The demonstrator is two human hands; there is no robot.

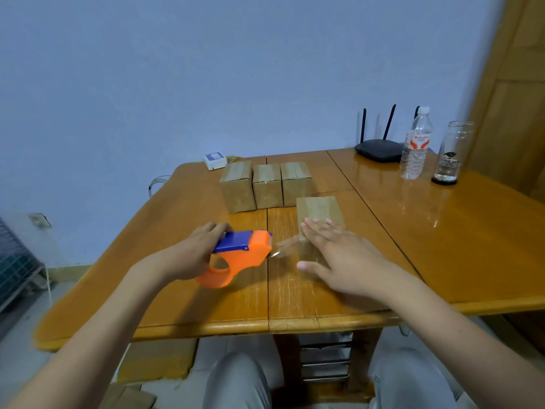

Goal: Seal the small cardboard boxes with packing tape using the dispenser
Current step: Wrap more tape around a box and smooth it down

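Seen from head cam, looking down at wooden table (442, 231). Left hand (191, 255) curled round orange & blue tape dispenser (239, 258), gripping it just above table surface, w/ nose pointing toward nearest cardboard box (318, 214). Thin strip of clear tape (283, 246) blurred betw. dispenser nose & that box. Right hand (339, 249) laid flat on top of nearest box, fingers straight and spread, thumb down near side, pressing rather than gripping. Hands apart, dispenser just left of nearest box. Behind nearest box & to its left, row of three boxes (267, 185) standing side by side, touching, tape visible over top seams. Further behind row, at table's far edge, small white device (214, 160). Well right of nearest box, toward far right corner: black router (379, 150) w/ antennas up, clear water bottle (415, 143) upright, glass jar (449, 153) upright just beside bottle. Light trousers and knees visible below near edge of table.
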